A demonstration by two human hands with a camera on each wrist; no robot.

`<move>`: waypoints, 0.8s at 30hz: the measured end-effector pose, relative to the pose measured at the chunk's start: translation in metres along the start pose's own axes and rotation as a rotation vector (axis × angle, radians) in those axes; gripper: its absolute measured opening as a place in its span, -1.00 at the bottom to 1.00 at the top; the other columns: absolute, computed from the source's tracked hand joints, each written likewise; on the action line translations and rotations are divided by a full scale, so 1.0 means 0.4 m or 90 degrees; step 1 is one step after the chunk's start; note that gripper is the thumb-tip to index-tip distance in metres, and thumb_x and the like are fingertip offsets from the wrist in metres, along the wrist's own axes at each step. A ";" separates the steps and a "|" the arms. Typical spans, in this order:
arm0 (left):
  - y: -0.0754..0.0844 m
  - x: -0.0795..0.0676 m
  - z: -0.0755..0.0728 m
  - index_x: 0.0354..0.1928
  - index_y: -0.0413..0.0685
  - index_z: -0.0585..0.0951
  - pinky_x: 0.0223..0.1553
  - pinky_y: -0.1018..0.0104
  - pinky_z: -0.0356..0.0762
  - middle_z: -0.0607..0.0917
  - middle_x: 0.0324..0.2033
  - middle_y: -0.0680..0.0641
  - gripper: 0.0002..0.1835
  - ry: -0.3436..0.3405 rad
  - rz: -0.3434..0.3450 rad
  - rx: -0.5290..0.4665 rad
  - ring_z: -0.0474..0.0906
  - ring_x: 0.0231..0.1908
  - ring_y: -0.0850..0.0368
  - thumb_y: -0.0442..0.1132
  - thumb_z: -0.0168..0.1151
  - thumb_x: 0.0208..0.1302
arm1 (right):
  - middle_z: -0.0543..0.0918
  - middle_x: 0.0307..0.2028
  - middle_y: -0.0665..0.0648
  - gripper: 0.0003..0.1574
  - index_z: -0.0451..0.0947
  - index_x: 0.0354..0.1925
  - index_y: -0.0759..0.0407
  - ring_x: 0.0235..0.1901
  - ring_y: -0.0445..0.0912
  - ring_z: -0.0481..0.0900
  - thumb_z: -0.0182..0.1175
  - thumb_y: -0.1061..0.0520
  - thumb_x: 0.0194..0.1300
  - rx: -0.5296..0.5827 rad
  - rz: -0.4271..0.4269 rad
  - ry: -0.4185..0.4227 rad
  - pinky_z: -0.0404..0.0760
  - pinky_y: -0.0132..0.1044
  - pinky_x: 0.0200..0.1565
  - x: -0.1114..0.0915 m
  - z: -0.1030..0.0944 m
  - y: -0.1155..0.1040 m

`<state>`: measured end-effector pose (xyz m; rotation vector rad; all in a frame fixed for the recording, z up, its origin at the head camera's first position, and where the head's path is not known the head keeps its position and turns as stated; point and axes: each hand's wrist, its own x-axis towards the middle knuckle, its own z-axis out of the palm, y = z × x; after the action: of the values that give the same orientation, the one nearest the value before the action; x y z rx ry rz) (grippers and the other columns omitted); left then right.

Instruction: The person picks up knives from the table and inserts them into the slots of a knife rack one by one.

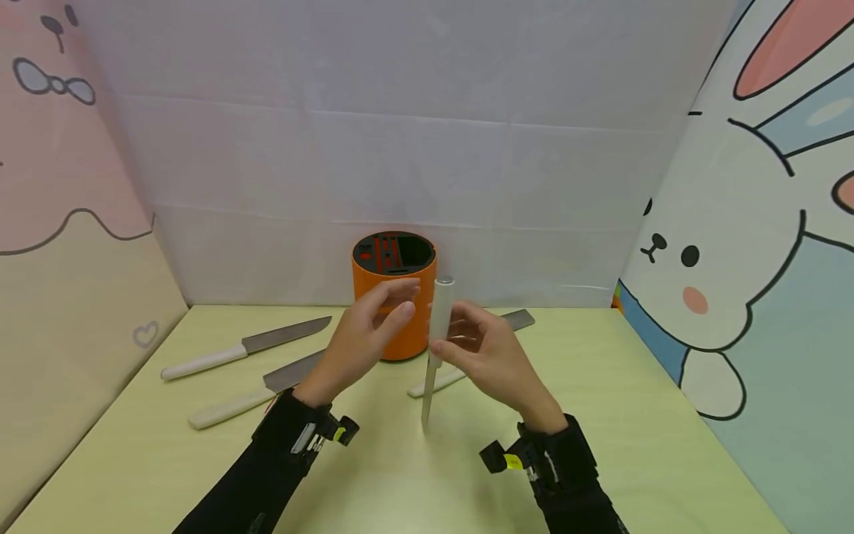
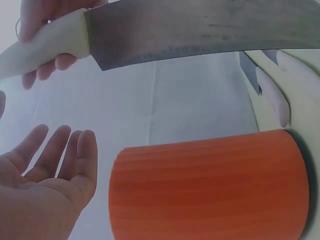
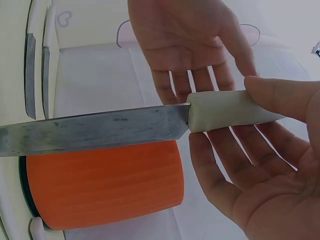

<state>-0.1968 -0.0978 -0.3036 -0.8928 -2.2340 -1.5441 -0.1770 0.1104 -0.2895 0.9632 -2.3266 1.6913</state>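
Note:
My right hand [image 1: 490,360] grips the white handle of a knife [image 1: 440,320] between thumb and fingers. The knife hangs upright, handle up and blade pointing down toward the table, in front of the orange knife block [image 1: 379,285]. In the right wrist view, the thumb lies along one side of the handle [image 3: 225,110] and the fingers support the other. My left hand [image 1: 356,337] is beside the handle, palm turned toward it, with loosely bent fingers and nothing in them. The left wrist view shows its spread fingers apart from the broad blade [image 2: 200,30].
Two knives with white handles, one farther back [image 1: 247,348] and one nearer [image 1: 230,408], lie on the left of the pale table [image 1: 600,460]. Another [image 1: 520,320] lies behind my right hand. Slots mark the block's black top [image 1: 367,256]. White sheeting [image 1: 400,163] stands behind the table.

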 end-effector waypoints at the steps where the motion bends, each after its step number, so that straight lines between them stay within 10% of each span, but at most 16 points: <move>1: 0.007 0.007 0.002 0.28 -0.04 0.38 0.15 0.05 0.40 0.47 0.19 0.00 -0.62 0.000 0.006 -0.004 0.37 0.16 0.05 -0.19 0.00 0.48 | 0.61 -0.14 0.20 -0.57 0.47 0.08 0.19 -0.14 -0.01 0.59 0.26 0.32 0.24 0.001 0.001 0.000 0.58 -0.08 -0.01 0.000 0.000 -0.001; 24: 0.123 0.057 0.039 0.11 -0.20 0.51 0.04 0.20 0.49 0.58 0.00 -0.08 -0.70 0.038 0.098 -0.001 0.48 -0.06 0.16 -0.32 0.10 0.37 | 0.61 -0.14 0.19 -0.57 0.48 0.07 0.17 -0.12 0.01 0.59 0.26 0.33 0.23 0.005 -0.008 -0.003 0.57 -0.04 0.01 -0.002 0.000 0.003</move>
<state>-0.1815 -0.0643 -0.2607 -0.9819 -2.0709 -1.4832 -0.1770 0.1109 -0.2907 0.9837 -2.3133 1.6966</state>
